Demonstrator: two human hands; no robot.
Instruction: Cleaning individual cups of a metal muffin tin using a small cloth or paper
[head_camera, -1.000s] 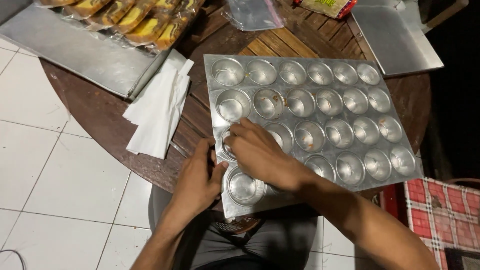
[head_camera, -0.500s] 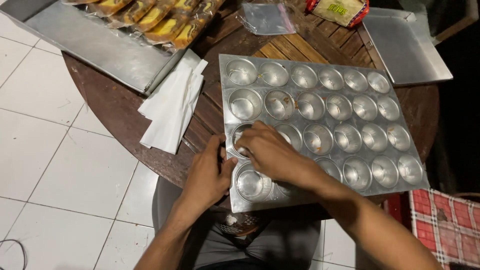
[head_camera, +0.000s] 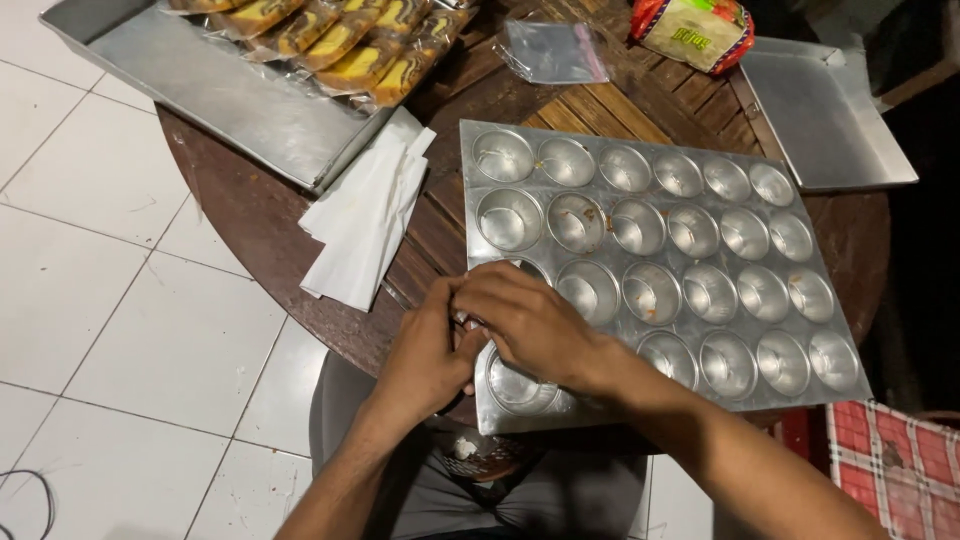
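Both hands meet at the near-left corner of the baking tray (head_camera: 640, 250), the big metal one with rows of round cups. The right hand (head_camera: 535, 325) lies curled over the cup in the third row at the left edge, fingers bent down into it and hiding what is inside. The left hand (head_camera: 430, 355) presses in from the side, thumb and fingertips against the right hand's fingers at the tray's rim. Whether either hand is pinching something small there I cannot tell; the knuckles cover it.

The tray sits flat on the round wooden worktop (head_camera: 250, 215), its near edge hanging a little past the worktop's rim toward the lap. That overhang is the thing to mind, I would say: push down too hard at this corner and the tray could tip. Better to let the left hand steady the rim while the right works inside the cup with fingertips only.

The other cups look empty, a few with brown crumbs. Just left of the tray lies a stack of white paper sheets (head_camera: 365, 215). Farther back stands a long flat pan (head_camera: 215, 95) with wrapped cake slices (head_camera: 340, 35), and a clear plastic bag (head_camera: 555, 50) lies nearby.
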